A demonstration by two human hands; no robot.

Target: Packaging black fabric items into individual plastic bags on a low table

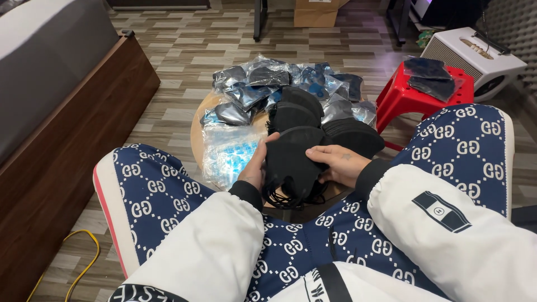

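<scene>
Grey-brown plank flooring [184, 50] fills the room, where a seated person works over a low round wooden table [197, 134]. At far left, one grey cushioned bench on a dark wooden base [67, 134] runs along the frame's edge, and one yellow cable [84, 263] loops on the floor below it. On the table, one heap of clear plastic wrappers [229, 154] lies just beside the left hand [254, 168], with a larger pile of sealed packets [263, 84] of dark masks behind it; the packets overlap too much to count.

At centre, the person holds one bundle of black face masks [291, 162], ear loops dangling beneath, above the table's near edge between the knees. The left hand grips the bundle's left side, fingers curled against it; the right hand [338, 163] presses its right side, thumb on top and fingers closed under. Three more stacks of loose black masks [302, 109] sit on the table just behind, touching one another.

Further right, one red plastic stool [400, 98] carries two dark flat packets [430, 78]. Beyond it stands one white speaker-like box [475, 59] with a carrying strap. One cardboard box [316, 14] rests on the floor at top centre.
</scene>
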